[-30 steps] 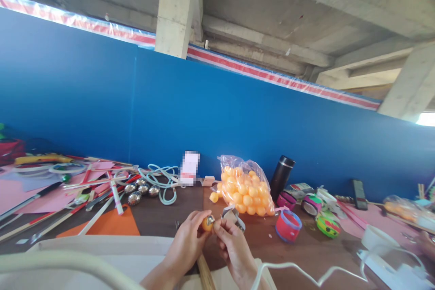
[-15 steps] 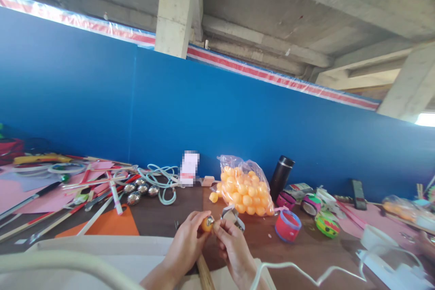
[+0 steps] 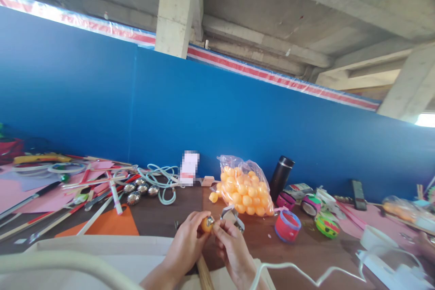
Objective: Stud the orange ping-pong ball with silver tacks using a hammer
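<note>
Silver balls point(image 3: 133, 197): small cluster on the surface point(image 3: 251, 247), beside the looped cord point(image 3: 166, 176), well apart from the hands
Left hand point(image 3: 183, 242): closed round the orange ball, thumb and fingers on its side, narrow grip
Wooden handle point(image 3: 205, 274): below the ball, between the wrists, far end hidden
Orange ball point(image 3: 205, 225): between the hands, above the surface, silver piece point(image 3: 210, 220) at its upper right; can't tell how the two are joined
Handling: looks light, likely a thin hollow shell, so stiff but easy to dent if squeezed; smooth, could slip or roll in the fingers. Silver piece looks hard and slick, probably the heavier bit
Where to grip: round the widest part of the orange shell, light even pressure, silver side left open to the other hand
Right hand point(image 3: 235, 247): thumb and forefinger pinched nearly shut just beside the silver piece, other fingers curled; can't tell if anything is in the pinch
Bag of orange balls point(image 3: 246, 192): clear plastic, behind the right hand
Black bottle point(image 3: 281, 177): tilted, right of the bag
Red and blue roll point(image 3: 288, 226): on the surface, right of the bag, not touched by either hand
</note>
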The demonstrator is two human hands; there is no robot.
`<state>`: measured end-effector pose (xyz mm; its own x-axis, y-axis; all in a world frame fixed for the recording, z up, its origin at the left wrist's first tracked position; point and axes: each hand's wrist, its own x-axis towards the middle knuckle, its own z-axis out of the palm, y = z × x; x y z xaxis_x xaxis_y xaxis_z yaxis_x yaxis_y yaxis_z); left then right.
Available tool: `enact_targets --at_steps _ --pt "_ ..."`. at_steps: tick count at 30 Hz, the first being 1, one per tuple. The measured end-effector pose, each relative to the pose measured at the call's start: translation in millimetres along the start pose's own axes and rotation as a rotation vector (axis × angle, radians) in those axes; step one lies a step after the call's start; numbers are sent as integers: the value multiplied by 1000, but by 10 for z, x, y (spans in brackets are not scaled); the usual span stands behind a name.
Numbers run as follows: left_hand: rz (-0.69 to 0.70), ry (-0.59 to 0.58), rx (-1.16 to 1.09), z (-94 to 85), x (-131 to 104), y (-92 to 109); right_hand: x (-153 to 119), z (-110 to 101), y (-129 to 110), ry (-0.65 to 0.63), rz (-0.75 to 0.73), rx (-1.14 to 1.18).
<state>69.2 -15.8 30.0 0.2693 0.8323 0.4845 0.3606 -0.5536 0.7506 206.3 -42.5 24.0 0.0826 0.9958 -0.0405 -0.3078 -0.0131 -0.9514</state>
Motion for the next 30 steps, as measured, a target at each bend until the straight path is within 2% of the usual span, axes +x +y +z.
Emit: enact_targets --at_steps 21,30 --pt "-2 10 -1 0 2 11 0 3 23 -20 -43 40" --pt "-17 -9 -4 -20 -7 48 7 14 45 14 -59 17"
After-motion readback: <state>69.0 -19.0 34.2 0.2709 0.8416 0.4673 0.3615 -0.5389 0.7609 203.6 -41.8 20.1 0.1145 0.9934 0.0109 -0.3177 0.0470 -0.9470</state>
